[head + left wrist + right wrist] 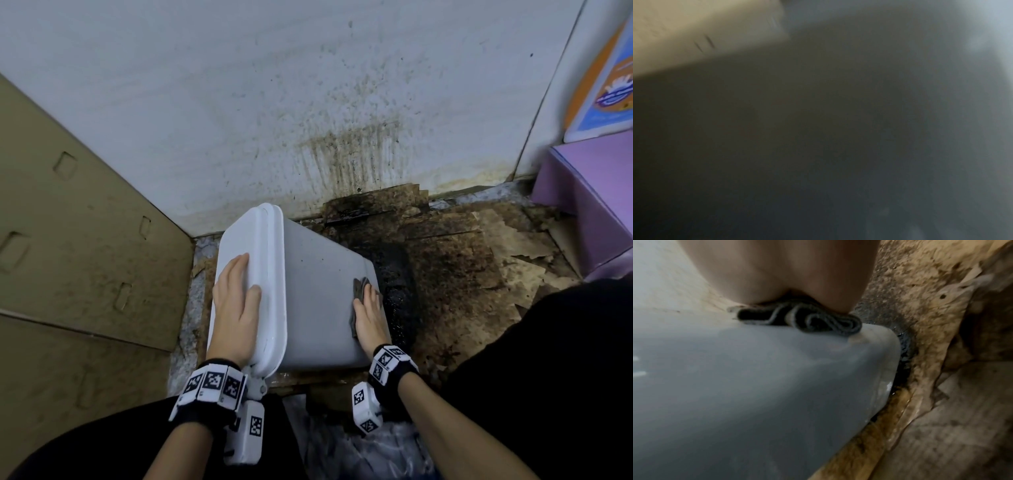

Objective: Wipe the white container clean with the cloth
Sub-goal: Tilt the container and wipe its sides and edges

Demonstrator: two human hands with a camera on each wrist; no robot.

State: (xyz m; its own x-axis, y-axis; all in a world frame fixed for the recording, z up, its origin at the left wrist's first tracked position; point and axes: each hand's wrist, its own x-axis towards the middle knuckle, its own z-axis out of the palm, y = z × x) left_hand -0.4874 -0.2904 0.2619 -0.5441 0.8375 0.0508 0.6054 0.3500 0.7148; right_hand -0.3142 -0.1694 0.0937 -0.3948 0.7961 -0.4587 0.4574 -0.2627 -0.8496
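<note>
The white container [318, 284] lies tipped on its side on the dirty floor, its lid end to the left and its base to the right. My left hand [236, 298] rests flat on the lid, fingers straight. My right hand [368, 315] presses a folded dark grey cloth [359, 291] against the container's upturned side near the base edge. In the right wrist view the cloth [803, 318] is bunched under my palm [781, 272] on the container [756, 386]. The left wrist view is dark and blurred.
A stained white wall [308, 102] stands behind. Cardboard [68, 222] leans on the left. Blackened, soggy cardboard [445, 260] covers the floor to the right. A purple box [589, 192] sits at the far right. Crumpled plastic [359, 445] lies near my knees.
</note>
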